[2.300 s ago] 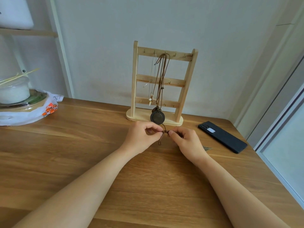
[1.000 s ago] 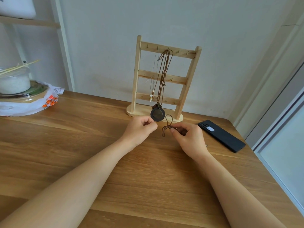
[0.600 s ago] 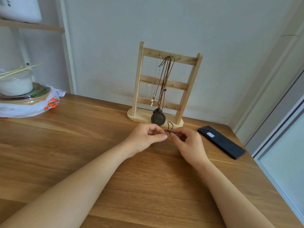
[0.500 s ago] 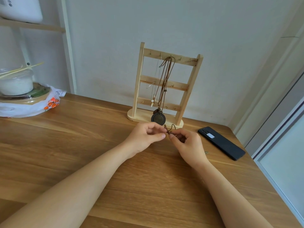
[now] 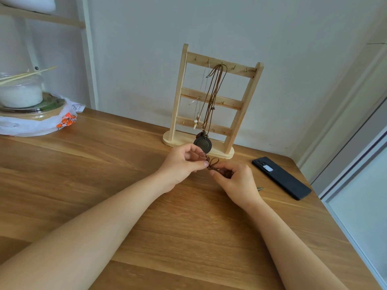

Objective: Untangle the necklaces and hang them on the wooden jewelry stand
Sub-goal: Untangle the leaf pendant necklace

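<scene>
Cord stretches left to right, pinched by left hand and right hand.

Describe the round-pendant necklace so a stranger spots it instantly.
Find the wooden jewelry stand by the wall. From its top rail hangs a brown cord necklace ending in a dark round pendant. The thin pale necklace beside it carries only small whitish pieces.

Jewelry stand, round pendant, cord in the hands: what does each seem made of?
Jewelry stand: pale wood, matte, grain visible. Round pendant: likely metal, dark bronze with dull sheen. Cord: brown, thin and limp, perhaps leather or waxed string.
</scene>
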